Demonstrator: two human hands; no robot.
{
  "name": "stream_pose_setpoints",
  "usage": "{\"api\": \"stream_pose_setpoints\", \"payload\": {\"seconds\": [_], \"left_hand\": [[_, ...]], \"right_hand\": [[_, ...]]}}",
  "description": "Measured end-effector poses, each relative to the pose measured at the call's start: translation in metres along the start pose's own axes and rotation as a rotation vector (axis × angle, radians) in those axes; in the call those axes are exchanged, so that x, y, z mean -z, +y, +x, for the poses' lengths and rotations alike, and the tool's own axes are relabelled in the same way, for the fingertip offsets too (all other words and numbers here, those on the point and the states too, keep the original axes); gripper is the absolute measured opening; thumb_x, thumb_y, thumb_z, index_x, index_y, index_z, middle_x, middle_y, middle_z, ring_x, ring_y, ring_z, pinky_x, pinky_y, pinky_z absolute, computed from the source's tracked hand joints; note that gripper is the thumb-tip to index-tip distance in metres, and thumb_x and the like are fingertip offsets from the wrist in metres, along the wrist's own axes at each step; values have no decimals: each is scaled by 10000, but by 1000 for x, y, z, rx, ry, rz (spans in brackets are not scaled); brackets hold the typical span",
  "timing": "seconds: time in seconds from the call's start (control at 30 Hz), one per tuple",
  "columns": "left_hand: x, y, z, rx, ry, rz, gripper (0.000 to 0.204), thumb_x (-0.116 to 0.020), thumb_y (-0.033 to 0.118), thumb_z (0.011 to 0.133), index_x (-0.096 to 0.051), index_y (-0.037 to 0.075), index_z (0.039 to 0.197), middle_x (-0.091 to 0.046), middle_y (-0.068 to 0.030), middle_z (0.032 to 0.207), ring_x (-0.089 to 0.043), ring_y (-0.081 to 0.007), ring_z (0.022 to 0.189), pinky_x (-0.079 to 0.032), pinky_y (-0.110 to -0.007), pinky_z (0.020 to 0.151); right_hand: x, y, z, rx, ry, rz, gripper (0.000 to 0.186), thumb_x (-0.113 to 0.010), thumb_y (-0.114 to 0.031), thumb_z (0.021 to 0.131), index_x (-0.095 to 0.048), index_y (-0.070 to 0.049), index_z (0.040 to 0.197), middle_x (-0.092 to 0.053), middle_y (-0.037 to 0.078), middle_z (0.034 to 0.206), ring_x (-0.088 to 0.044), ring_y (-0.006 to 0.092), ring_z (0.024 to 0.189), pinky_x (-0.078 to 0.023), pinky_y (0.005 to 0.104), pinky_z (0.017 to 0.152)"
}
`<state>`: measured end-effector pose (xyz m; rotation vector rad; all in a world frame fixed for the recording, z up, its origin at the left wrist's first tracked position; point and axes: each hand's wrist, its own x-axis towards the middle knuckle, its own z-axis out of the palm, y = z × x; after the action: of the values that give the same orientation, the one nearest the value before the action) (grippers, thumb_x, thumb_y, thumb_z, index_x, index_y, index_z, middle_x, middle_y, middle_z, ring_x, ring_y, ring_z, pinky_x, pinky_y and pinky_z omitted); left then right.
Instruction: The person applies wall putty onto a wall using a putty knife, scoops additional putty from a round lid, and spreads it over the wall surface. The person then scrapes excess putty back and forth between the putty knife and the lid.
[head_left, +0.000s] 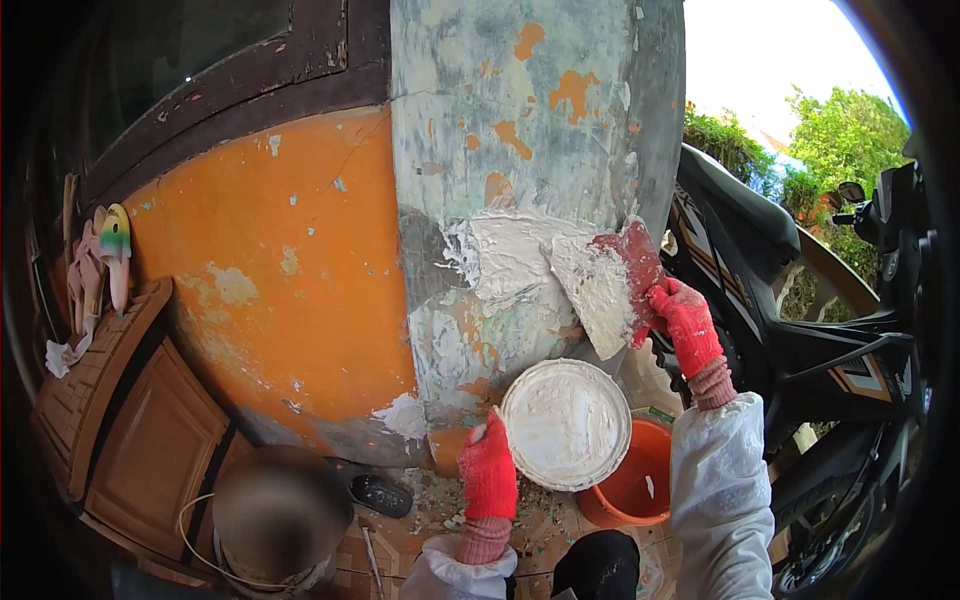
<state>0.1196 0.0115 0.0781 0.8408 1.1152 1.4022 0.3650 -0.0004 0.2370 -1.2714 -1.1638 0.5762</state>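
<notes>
My left hand (488,475), in a red knit glove, grips the edge of a round white lid (566,425) smeared with white putty. My right hand (690,322), gloved the same way, is closed around a red putty spreader (640,268). The spreader's blade, caked with putty, is up against the peeling grey-green wall (530,130), or very near it. To its left, a thick patch of wet white putty (508,258) covers part of the wall. The lid is held low in front of the wall, over part of an orange bucket (640,475).
A black motorbike (830,350) stands close on the right. Left of the work lies an orange painted wall (290,270), with a brown wooden cabinet (160,420) below. A bucket with a wire handle (270,530), partly blurred, and a black sandal (382,495) are on the tiled floor.
</notes>
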Motion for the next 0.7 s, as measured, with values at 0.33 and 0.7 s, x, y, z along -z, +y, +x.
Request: {"api": "stream_pose_setpoints", "payload": {"seconds": [0.33, 0.7], "left_hand": [[2, 0, 3, 99, -26, 77, 446, -535, 405, 902, -635, -28, 870, -622, -70, 731, -556, -140, 674, -464, -308, 635], [0, -14, 9, 73, -64, -23, 426, -539, 385, 912, -635, -27, 859, -617, -57, 734, -543, -125, 680, -457, -293, 641]], "right_hand": [[29, -1, 5, 36, 152, -253, 206, -590, -208, 884, -619, -35, 992, -584, -27, 752, -511, 61, 599, -445, 217, 559], [8, -31, -3, 125, 145, -252, 224, -572, -226, 902, -627, -38, 1011, -575, -35, 742, -470, 46, 555, -405, 198, 519]]}}
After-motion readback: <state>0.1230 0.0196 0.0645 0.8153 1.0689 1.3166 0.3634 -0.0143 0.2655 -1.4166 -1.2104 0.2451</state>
